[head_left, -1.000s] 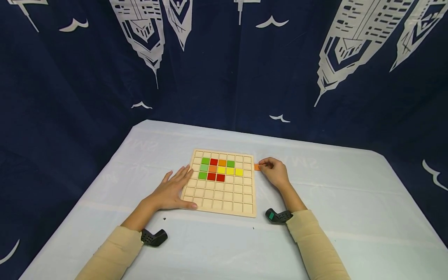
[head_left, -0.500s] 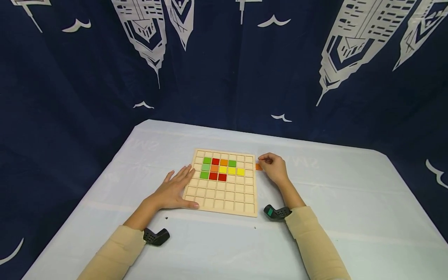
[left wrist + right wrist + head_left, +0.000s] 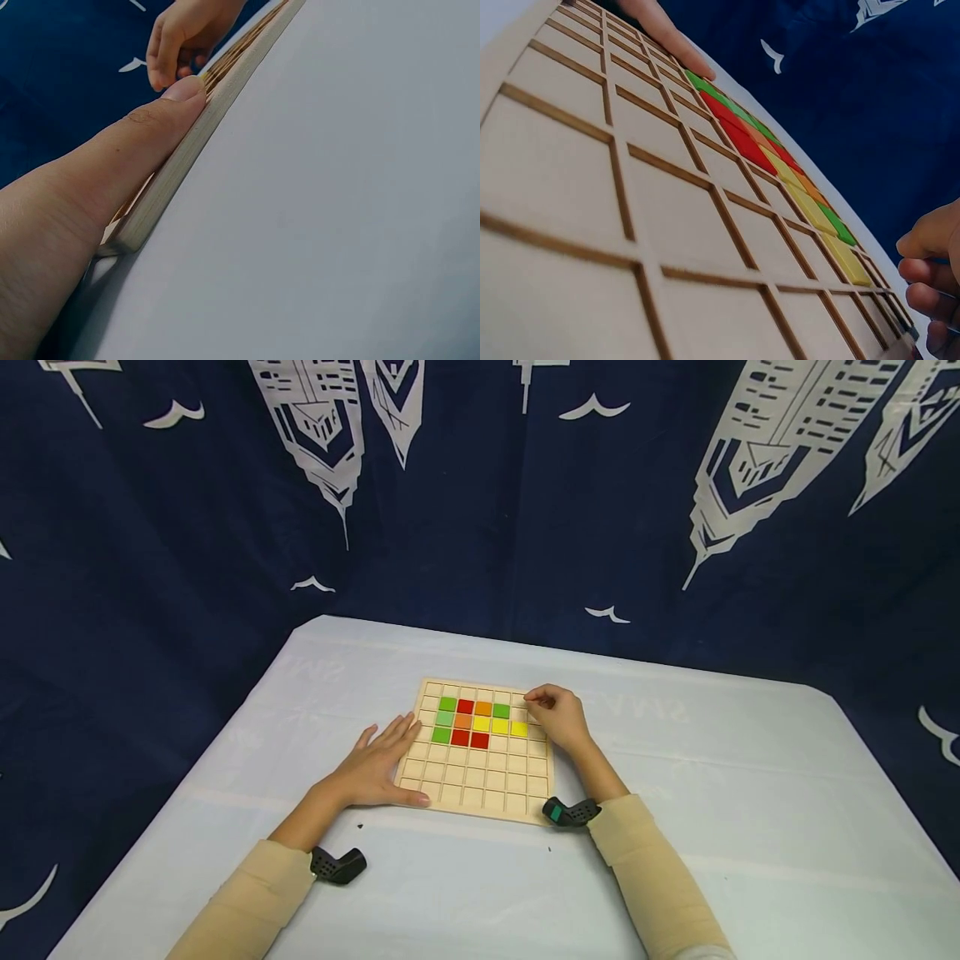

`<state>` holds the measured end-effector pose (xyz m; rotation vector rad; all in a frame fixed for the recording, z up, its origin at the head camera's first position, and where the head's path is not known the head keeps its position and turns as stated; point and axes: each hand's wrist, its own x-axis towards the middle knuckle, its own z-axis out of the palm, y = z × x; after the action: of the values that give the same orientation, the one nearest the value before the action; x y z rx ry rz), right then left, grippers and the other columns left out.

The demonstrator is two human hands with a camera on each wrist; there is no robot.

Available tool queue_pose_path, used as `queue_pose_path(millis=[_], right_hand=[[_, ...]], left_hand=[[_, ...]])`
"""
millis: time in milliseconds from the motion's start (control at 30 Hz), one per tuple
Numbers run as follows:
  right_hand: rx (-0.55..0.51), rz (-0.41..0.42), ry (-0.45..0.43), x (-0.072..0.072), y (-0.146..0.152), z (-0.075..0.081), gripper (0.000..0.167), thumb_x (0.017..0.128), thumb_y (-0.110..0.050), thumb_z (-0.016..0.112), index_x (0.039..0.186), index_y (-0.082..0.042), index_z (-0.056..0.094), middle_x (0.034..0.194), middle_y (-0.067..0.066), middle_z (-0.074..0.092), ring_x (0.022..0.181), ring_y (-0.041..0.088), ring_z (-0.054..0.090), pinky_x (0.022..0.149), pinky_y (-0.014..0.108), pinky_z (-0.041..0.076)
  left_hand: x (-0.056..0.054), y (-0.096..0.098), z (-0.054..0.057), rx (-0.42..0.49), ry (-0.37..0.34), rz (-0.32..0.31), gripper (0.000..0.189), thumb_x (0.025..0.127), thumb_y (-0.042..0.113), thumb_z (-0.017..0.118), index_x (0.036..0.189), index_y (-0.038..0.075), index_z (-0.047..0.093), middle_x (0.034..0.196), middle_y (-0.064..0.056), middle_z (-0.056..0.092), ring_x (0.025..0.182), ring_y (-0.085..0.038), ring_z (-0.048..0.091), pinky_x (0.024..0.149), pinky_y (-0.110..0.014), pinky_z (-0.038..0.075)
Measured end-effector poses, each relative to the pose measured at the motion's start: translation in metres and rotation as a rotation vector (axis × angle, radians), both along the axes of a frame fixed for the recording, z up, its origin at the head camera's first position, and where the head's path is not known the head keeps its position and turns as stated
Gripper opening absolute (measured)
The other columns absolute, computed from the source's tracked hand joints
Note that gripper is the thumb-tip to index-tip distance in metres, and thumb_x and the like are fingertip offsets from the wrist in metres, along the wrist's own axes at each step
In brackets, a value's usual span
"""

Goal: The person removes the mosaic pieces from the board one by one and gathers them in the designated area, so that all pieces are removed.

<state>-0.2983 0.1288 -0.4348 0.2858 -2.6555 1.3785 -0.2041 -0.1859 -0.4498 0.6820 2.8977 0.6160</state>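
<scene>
A pale wooden board (image 3: 474, 772), cut into square cells, lies flat on the table. Coloured square tiles fill part of its upper half: green (image 3: 501, 711), red (image 3: 480, 740), orange (image 3: 483, 708) and yellow (image 3: 500, 726). My left hand (image 3: 375, 767) rests at the board's left edge with fingers spread. In the left wrist view its thumb (image 3: 161, 124) lies along the near edge. Over the board's upper right cells hovers my right hand (image 3: 558, 717), fingers bent and tips close together. Whether a tile is between them is not visible.
A white-covered table (image 3: 712, 810) surrounds the board. Small dark specks (image 3: 360, 826) lie near its front. Black wrist devices (image 3: 339, 866) are worn on both wrists. Behind the table hangs a dark blue curtain (image 3: 450, 552) printed with white buildings and birds.
My right hand has lifted from the orange tile beside the board's right edge and moved left over the upper right cells. That tile no longer shows. The left hand stays in place.
</scene>
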Motion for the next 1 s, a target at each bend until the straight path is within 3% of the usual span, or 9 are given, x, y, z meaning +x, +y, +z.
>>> queue_pose_path(millis=[467,1000], right_hand=[[0.042,0.084,-0.029,-0.003,-0.016,0.000,0.010,0.090,-0.008,0.066,0.093,-0.001,0.072,0.076,0.006,0.064,0.068,0.018,0.051,0.062,0.029,0.042],[0.140,0.122,-0.091,0.000,-0.020,0.001,0.023,0.091,-0.014,0.067,0.108,0.001,0.071,0.101,0.013,0.065,0.089,0.026,0.060,0.082,0.041,0.048]], left_hand=[[-0.001,0.000,-0.002,-0.005,0.002,-0.001,0.126,0.068,0.077,0.067,0.157,0.006,0.013,0.163,-0.008,0.003,0.149,-0.026,0.002,0.115,-0.055,-0.001],[-0.001,-0.001,-0.001,0.005,0.016,-0.015,0.124,0.069,0.075,0.068,0.156,0.004,0.016,0.163,-0.011,0.006,0.149,-0.027,0.005,0.114,-0.057,0.001]])
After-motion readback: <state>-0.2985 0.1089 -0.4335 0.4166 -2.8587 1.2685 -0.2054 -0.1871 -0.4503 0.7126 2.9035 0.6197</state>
